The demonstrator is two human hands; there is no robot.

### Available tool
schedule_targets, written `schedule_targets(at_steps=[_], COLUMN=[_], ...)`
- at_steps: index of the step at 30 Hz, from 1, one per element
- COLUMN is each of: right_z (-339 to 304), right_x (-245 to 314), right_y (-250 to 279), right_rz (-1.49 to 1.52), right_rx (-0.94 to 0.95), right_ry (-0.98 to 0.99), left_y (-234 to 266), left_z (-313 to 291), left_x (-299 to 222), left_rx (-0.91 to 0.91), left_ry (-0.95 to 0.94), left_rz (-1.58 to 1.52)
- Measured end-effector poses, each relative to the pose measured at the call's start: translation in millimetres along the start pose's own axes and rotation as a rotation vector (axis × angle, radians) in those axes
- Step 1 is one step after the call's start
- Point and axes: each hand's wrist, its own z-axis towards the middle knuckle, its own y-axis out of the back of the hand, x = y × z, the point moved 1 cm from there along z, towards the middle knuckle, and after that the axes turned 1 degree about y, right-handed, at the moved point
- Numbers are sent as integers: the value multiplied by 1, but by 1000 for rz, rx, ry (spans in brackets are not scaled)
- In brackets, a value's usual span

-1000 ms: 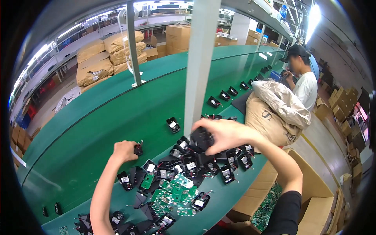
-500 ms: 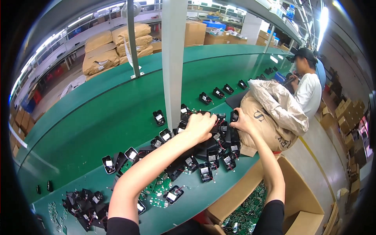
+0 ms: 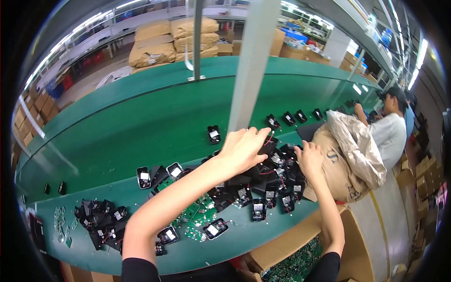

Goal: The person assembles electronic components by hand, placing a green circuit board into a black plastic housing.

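My left hand [image 3: 244,151] reaches over a heap of black plastic housings [image 3: 258,210] with red wires and small boards. Its thumb and fingers are closed around a black housing [image 3: 269,146], partly hidden by the hand. At the heap's right edge, beside a brown paper sack [image 3: 324,141], my right hand [image 3: 310,160] has its fingers apart and nothing visible in them. Loose green circuit boards [image 3: 199,211] lie under and beside my left forearm. A single housing [image 3: 213,134] sits on the green belt beyond my left hand.
A grey post [image 3: 249,66] rises just beyond the heap. An open carton [image 3: 282,242] of green boards stands near my right forearm. Another housing pile [image 3: 101,218] lies at left. Several housings [image 3: 289,118] line the belt toward a co-worker [image 3: 392,127] at the right.
The whole view has shifted, moving the scene rightward. My right hand has let go of the black housing it held by the sack, and its fingers have spread. My left hand stays over the heap.
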Motion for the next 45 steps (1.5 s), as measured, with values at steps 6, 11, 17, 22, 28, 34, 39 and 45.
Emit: schedule_targets(at_steps=[6, 11, 17, 22, 28, 34, 39, 45], right_z=[-4, 56, 87, 47, 6, 4, 7, -59], right_x=[161, 277, 286, 251, 127, 26, 9, 131], right_y=[99, -23, -84, 36, 103, 0, 4, 129], right_rz=[790, 8, 103, 349, 407, 251, 340, 984], right_rx=[-106, 162, 419, 128, 87, 64, 286, 181], right_ry=[650, 483, 299, 747, 316, 155, 71, 307], left_y=[84, 89, 102, 76, 31, 27, 33, 34], left_z=[-95, -173, -266, -313, -357, -325, -324, -324], left_x=[40, 49, 27, 17, -10, -30, -41, -44], left_rx=[74, -125, -74, -104, -496, -166, -163, -44], left_ry=[733, 814, 903, 943, 877, 1116, 932, 775], left_rz=[-1152, -1942, -1995, -2019, -2337, -2149, -2061, -1905])
